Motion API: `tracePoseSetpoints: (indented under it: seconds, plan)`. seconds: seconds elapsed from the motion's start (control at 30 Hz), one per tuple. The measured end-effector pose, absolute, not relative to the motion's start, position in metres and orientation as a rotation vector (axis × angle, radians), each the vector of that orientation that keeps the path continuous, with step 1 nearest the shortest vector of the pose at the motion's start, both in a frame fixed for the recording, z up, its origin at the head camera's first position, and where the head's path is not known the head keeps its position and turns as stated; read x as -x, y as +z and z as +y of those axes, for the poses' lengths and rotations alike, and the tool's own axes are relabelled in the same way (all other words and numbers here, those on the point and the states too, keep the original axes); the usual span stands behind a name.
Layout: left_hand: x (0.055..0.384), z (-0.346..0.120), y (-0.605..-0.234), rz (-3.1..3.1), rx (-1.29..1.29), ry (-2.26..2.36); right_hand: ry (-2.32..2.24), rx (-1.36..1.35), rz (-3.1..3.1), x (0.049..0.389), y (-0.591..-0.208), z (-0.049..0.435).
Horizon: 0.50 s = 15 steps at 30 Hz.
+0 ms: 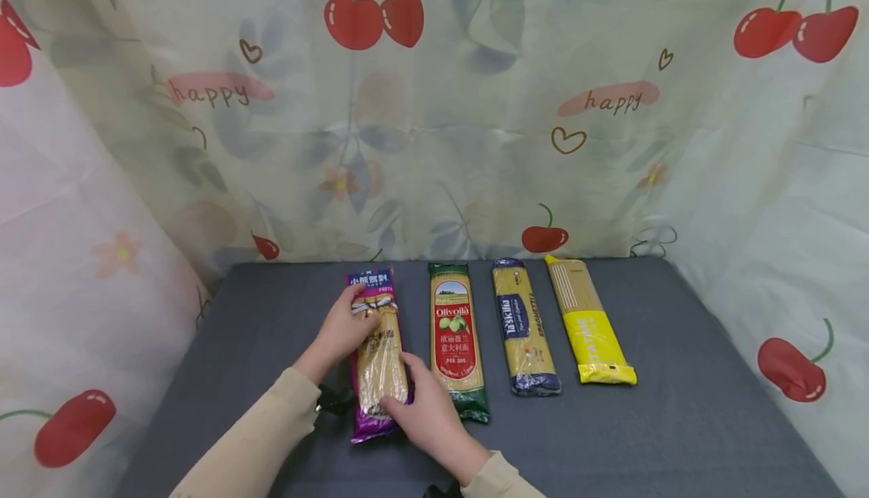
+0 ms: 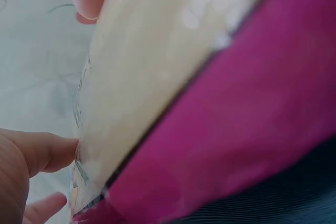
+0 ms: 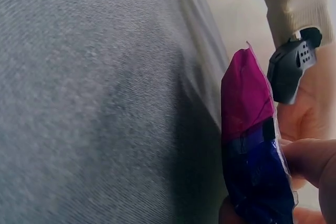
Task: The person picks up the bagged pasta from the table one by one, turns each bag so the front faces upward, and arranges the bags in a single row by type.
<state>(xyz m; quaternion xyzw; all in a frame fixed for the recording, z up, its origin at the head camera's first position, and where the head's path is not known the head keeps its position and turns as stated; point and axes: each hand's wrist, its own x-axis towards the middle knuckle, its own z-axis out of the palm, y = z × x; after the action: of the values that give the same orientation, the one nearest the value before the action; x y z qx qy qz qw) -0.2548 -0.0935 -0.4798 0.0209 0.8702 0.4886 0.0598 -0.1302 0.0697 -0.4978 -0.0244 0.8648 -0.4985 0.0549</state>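
A long pack of spaghetti [image 1: 382, 362] with a purple and blue wrapper is at the left end of a row of packs. My left hand [image 1: 342, 328] holds its upper left part, thumb across the front. Lower down, my right hand [image 1: 434, 411] grips the right edge, its thumb over the clear front and the other fingers hidden. In the left wrist view the pack's magenta side [image 2: 236, 108] fills much of the picture. The right wrist view shows its magenta and blue end [image 3: 249, 98] standing off the cloth, with fingers [image 3: 310, 161] against it.
To the right lie a green and red Olivoila spaghetti pack [image 1: 455, 332], a dark blue La Sicilia pack [image 1: 523, 328] and a yellow pasta pack [image 1: 591, 324]. A grey cloth [image 1: 679, 407] covers the table. Cherry-print curtains [image 1: 434, 143] stand behind and at both sides.
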Motion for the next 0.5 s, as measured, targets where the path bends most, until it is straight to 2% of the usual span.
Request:
tracePoseSetpoints:
  seconds: [0.2,0.5]
  plan:
    - [0.256,-0.096,-0.492,2.575,-0.022,1.491,-1.438,0.063,2.628,0.13,-0.502,0.065]
    - [0.266,-0.096,-0.491,2.483,-0.025,1.683,-1.395,0.087,2.657,0.139,-0.5,0.061]
